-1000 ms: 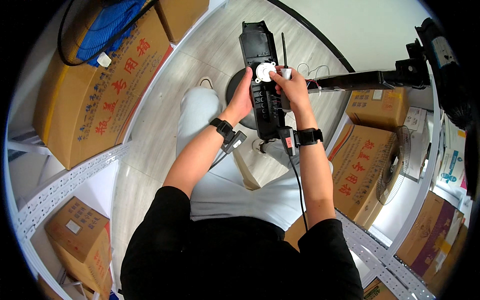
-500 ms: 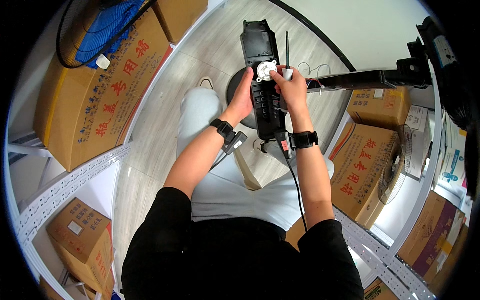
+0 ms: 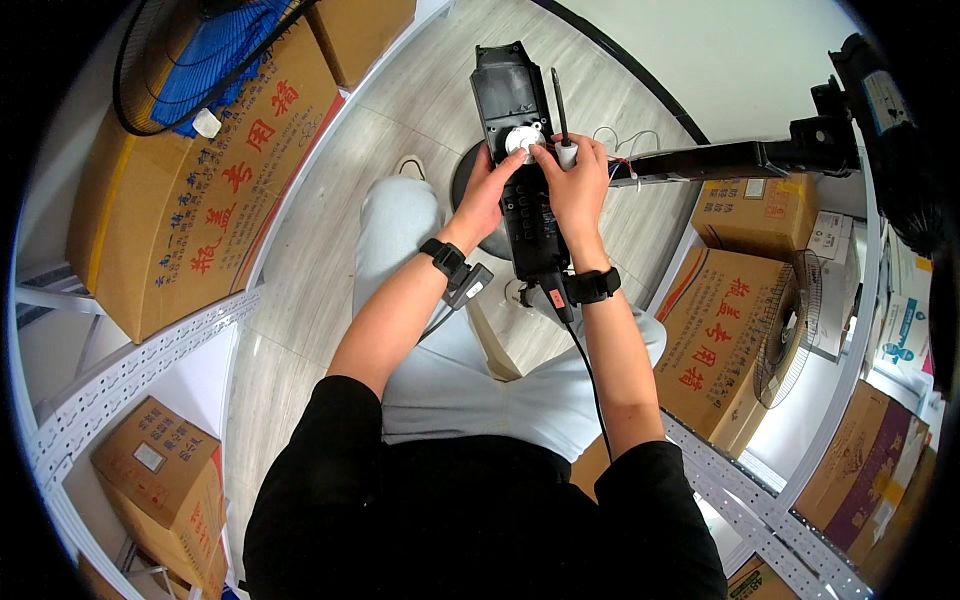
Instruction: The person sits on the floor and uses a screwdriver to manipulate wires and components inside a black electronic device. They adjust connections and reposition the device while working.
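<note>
A long black plastic housing [image 3: 503,88] stands out in front of me, with moulded openings along its lower part. On its middle sits a white round plastic part [image 3: 519,139] with small ears at its rim. My left hand [image 3: 482,195] grips the housing's left edge, its thumb pressed on the white part. My right hand [image 3: 578,195] wraps around the right side and holds a screwdriver [image 3: 565,151] with a dark shaft pointing away from me. The right thumb also touches the white part, close to the left thumb. Most fingers are hidden behind the housing.
A black post [image 3: 720,160] with thin loose wires near its end reaches in from the right. Behind the housing is a dark round base [image 3: 466,190]. Shelves with cardboard boxes [image 3: 240,170] flank both sides; a wire fan guard [image 3: 785,330] stands at right.
My left thumb has come onto the white part, beside the right thumb. The housing has shifted slightly left, and the screwdriver has moved left and tilted with my right hand.
</note>
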{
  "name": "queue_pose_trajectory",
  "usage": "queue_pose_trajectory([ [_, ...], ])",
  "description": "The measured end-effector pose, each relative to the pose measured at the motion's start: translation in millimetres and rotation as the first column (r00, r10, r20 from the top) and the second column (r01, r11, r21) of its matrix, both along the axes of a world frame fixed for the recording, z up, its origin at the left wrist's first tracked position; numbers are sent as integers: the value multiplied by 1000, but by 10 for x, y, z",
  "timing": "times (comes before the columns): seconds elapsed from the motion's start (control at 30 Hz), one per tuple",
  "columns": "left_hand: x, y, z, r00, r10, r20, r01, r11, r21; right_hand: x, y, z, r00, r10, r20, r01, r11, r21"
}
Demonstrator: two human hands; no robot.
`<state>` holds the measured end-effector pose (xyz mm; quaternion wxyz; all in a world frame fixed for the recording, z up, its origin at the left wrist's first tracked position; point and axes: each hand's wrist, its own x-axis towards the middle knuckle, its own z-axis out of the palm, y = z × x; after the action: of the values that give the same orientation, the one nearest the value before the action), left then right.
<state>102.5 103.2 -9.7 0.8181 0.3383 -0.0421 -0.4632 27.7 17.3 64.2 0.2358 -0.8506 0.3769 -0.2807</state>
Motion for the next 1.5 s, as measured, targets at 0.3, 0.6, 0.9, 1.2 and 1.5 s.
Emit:
queue_pose_trajectory([
  [0.3, 19, 4, 40, 999, -13, -42, 13, 1000, 0, -39, -64, -105, 1000, -21, -21, 21, 1000, 3],
  [0.6, 33, 16, 5, 1000, 5, 13, -5, 1000, 25, -4, 6, 9, 1000, -28, -6, 29, 983, 180],
  [0.9, 22, 8, 11, 1000, -5, 2, 5, 1000, 6, -36, -81, -109, 1000, 9, 25, -12, 991, 135],
  [1.2, 11, 0, 84, 998, 52, 21, -52, 999, 16, -31, -40, -67, 999, -30, 33, 22, 975, 219],
  [1.5, 49, -35, -10, 997, 61, -45, -60, 997, 41, -504, 34, 226, 995, 38, 95, -82, 855, 513],
])
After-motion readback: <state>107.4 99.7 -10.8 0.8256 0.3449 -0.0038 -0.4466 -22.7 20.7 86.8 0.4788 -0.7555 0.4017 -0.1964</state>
